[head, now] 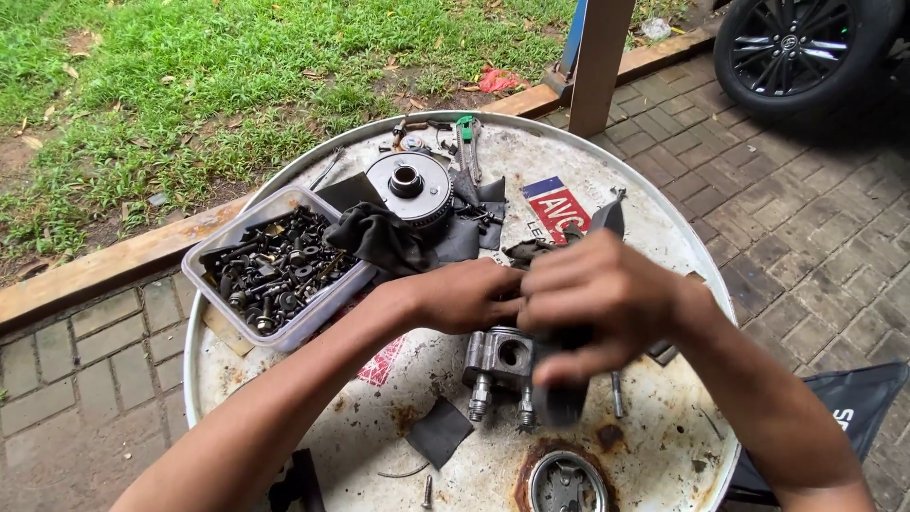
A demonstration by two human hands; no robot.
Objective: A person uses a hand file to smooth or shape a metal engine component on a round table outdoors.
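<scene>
Metal engine part (500, 358) sits on drum top (654, 446); left hand (471, 296) fingers closed steadying it, right hand (597, 303) curled around dark piece (559, 398) above; bolt tub (277, 270) near

hands (569, 303) on metal engine part (500, 358), bolt tub (277, 265)

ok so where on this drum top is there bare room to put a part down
Bare metal shows on the drum top at the right, beyond the red sticker, and at the near left between the plastic tub of bolts and the black scrap. The far middle is crowded: round clutch part, rags, tools. Both hands cover the metal block.
</scene>
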